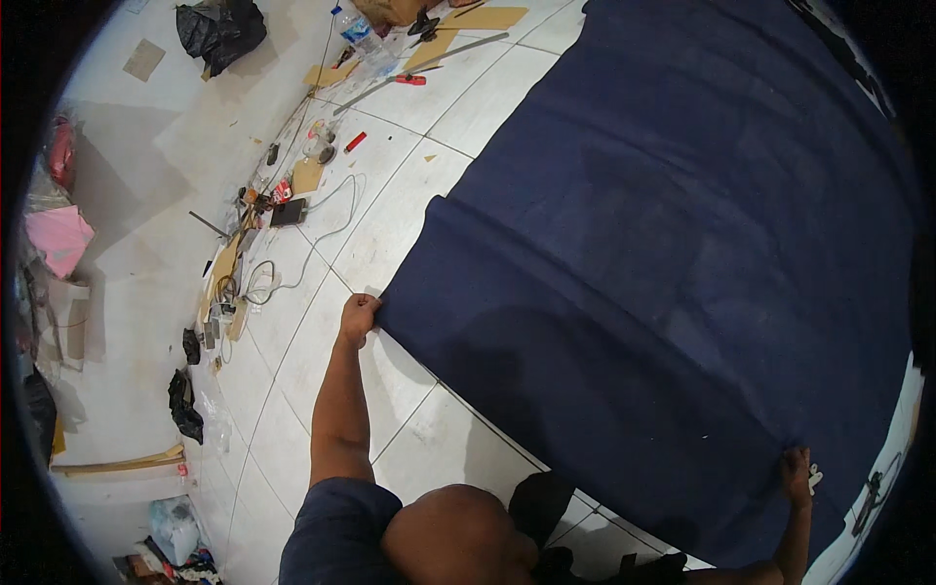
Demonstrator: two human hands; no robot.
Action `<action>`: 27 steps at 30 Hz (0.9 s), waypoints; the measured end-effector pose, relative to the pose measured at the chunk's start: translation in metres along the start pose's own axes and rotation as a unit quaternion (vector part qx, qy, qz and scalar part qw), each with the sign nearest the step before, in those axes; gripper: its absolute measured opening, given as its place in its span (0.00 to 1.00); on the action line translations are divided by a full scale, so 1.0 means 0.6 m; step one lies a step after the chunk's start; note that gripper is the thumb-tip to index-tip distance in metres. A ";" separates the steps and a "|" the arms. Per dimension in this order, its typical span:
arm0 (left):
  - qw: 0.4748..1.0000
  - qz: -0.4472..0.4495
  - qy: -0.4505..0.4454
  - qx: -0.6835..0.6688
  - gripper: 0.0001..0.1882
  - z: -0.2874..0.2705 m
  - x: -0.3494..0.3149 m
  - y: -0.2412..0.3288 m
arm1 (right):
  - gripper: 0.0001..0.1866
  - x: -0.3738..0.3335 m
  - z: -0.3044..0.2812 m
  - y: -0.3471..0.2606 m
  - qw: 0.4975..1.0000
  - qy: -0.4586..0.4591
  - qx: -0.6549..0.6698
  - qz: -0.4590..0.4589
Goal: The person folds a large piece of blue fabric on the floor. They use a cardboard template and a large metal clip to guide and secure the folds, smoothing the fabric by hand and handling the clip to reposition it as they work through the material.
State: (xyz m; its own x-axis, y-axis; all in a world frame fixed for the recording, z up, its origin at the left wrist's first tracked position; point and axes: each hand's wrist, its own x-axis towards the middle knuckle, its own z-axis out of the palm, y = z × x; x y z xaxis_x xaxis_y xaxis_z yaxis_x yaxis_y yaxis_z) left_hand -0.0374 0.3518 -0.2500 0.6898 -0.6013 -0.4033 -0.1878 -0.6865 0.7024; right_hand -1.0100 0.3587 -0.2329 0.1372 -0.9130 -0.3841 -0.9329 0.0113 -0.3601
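Note:
A large sheet of dark blue fabric (624, 263) lies spread over the floor, with a long fold crossing it toward my right hand. My left hand (361, 320) is closed, pinching the fabric at its left corner. Far over to the right, my right hand (797, 473) is closed on the fabric near where the fold ends; its fingertips are partly hidden. Right beside that hand is a small white looped object (815, 478), whose kind I cannot make out.
White floor tiles (409, 419) lie around the fabric. Along the left wall are a phone (289, 213), a pale cable (327, 234), a red lighter (355, 142) and cardboard scraps. Farther back lie a plastic bottle (359, 31), a metal ruler-like strip (429, 68) and a red-handled tool (409, 80).

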 end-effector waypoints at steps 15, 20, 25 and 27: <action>0.920 -0.104 -0.088 -0.368 0.22 0.116 -0.137 -0.073 | 0.21 -0.023 -0.010 -0.122 0.988 0.111 -0.015 0.110; 0.950 -0.074 -0.096 -0.287 0.26 0.090 -0.033 -0.073 | 0.25 -0.115 0.012 -0.167 0.960 0.275 0.001 0.050; 0.892 0.238 0.211 0.320 0.34 0.137 -0.066 0.127 | 0.27 -0.290 0.067 -0.194 0.957 0.262 -0.008 0.126; 0.845 0.490 -0.006 0.216 0.33 0.281 -0.183 0.247 | 0.29 -0.330 0.094 -0.202 0.956 0.254 -0.010 0.147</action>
State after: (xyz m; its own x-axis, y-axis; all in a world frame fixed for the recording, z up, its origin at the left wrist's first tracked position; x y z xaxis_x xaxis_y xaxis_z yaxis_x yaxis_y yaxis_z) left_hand -0.2588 0.2473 -0.2005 0.0491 -0.9695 0.2402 -0.9041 0.0591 0.4233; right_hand -0.9053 0.5613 -0.1613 -0.3054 -0.9522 -0.0022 -0.9135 0.2936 -0.2816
